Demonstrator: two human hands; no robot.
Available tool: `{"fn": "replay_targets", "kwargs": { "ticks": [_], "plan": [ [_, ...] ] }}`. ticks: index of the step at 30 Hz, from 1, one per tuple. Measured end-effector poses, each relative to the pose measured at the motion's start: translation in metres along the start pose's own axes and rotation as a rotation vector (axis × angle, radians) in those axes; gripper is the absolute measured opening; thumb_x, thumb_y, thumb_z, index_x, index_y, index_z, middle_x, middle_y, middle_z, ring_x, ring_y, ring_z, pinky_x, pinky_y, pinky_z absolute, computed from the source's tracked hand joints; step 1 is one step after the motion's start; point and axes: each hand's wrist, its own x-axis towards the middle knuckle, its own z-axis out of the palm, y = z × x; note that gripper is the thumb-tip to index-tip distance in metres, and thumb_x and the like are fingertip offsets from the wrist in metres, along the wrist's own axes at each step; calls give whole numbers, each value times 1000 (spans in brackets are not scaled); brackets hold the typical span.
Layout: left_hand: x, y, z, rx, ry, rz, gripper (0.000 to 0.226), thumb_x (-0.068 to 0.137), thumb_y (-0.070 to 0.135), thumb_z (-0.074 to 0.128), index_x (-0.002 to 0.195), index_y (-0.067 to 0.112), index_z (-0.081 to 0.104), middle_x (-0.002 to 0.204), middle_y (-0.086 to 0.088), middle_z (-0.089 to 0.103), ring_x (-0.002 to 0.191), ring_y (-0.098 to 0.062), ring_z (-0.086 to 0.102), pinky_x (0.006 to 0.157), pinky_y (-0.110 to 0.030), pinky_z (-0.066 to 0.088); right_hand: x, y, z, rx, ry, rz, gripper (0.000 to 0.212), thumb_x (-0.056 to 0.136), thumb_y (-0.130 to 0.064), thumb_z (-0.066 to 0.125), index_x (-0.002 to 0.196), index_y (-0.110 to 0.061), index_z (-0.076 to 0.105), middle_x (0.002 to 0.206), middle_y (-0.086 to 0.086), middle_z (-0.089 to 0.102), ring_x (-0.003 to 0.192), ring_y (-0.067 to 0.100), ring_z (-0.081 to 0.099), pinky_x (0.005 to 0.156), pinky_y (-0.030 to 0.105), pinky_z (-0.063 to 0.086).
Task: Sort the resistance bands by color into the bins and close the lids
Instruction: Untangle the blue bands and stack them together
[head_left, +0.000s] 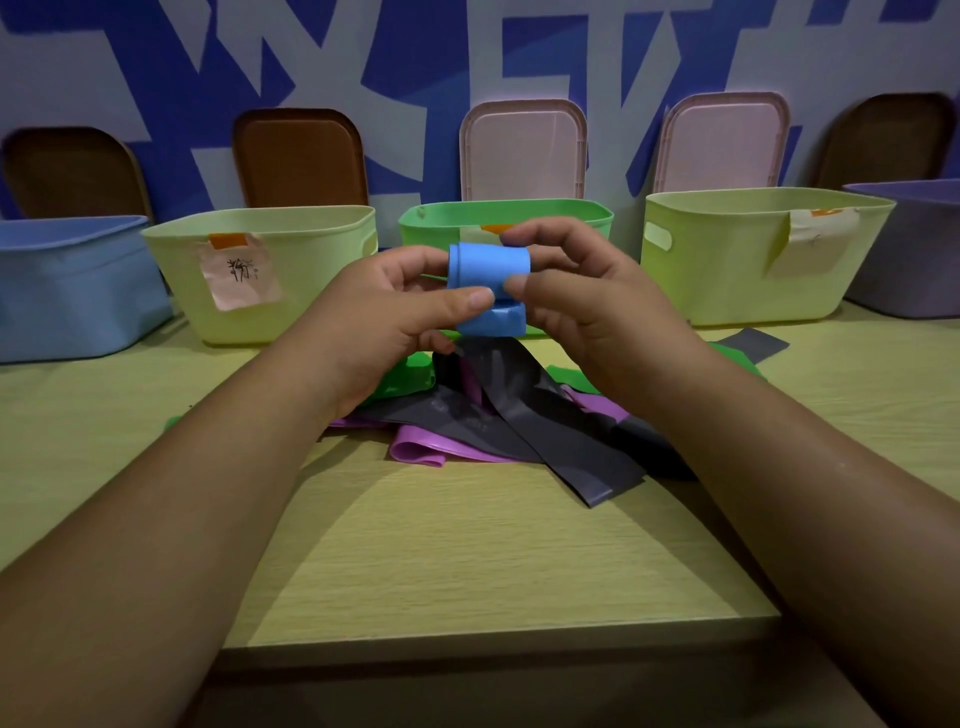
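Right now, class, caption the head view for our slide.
Left hand and right hand grip a rolled blue band above loose bands, facing open bins.

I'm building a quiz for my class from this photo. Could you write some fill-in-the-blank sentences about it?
The left hand and the right hand hold a folded band coloured ____.
The bin straight behind the hands is ____.
The pile on the table holds grey, green and ____ bands.
Missing words: blue, green, purple.
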Motion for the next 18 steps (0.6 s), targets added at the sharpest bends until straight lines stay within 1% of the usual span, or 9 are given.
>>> {"fn": "replay_targets", "kwargs": {
  "ticks": [2, 5, 8, 10, 12, 15, 18],
  "plan": [
    [1, 0, -1, -18, 14, 9, 44, 86, 19, 82, 129, 19, 72, 113, -3, 82, 106, -20, 79, 80, -30, 64, -1, 0, 1, 22, -10, 16, 23, 98, -15, 74, 119, -24, 74, 126, 18, 74, 119, 35, 74, 109, 57, 57],
    [1, 1, -1, -62, 21, 7, 52, 83, 16, 83, 133, 16, 69, 115, -7, 81, 106, -24, 79, 80, -30, 64, -1, 0, 1, -22, 2, 25, 30, 98, -21, 77, 127, -26, 74, 122, 9, 78, 117, 34, 75, 106, 59, 58],
    [1, 0, 0, -99, 16, 5, 52, 84, 11, 83, 133, 14, 69, 117, -10, 80, 107, -25, 79, 84, -31, 64, 0, 0, 1, -21, 9, 38, 33, 98, -13, 77, 131, -21, 74, 124, 9, 78, 117, 32, 76, 104, 57, 60],
    [2, -1, 0, -112, 12, 6, 50, 85, 8, 82, 133, 13, 70, 118, -10, 80, 109, -24, 79, 88, -29, 63, 0, 0, 1, -50, 16, 28, 33, 95, -14, 79, 127, -23, 77, 124, 8, 78, 117, 30, 75, 104, 53, 61],
    [4, -2, 0, -140, 5, -7, 48, 86, 7, 81, 132, 12, 71, 118, -8, 80, 111, -22, 78, 89, -26, 61, 0, -1, 2, -99, 39, 9, 31, 92, -16, 81, 122, -25, 78, 119, 3, 79, 115, 24, 76, 103, 47, 60],
    [5, -3, -1, -176, -20, -45, 44, 88, 2, 79, 132, 10, 72, 120, -9, 80, 114, -21, 76, 90, -23, 60, -1, -3, 2, -176, 61, -15, 30, 93, -14, 83, 121, -25, 76, 116, -7, 79, 111, 14, 75, 99, 37, 59],
    [5, -3, -2, -187, -15, -56, 44, 90, -3, 76, 132, 9, 71, 120, -10, 80, 115, -21, 76, 92, -22, 59, -3, -4, 4, -183, 40, -23, 33, 93, -9, 82, 121, -24, 74, 118, -9, 78, 110, 14, 76, 96, 33, 59]
  ]
}}
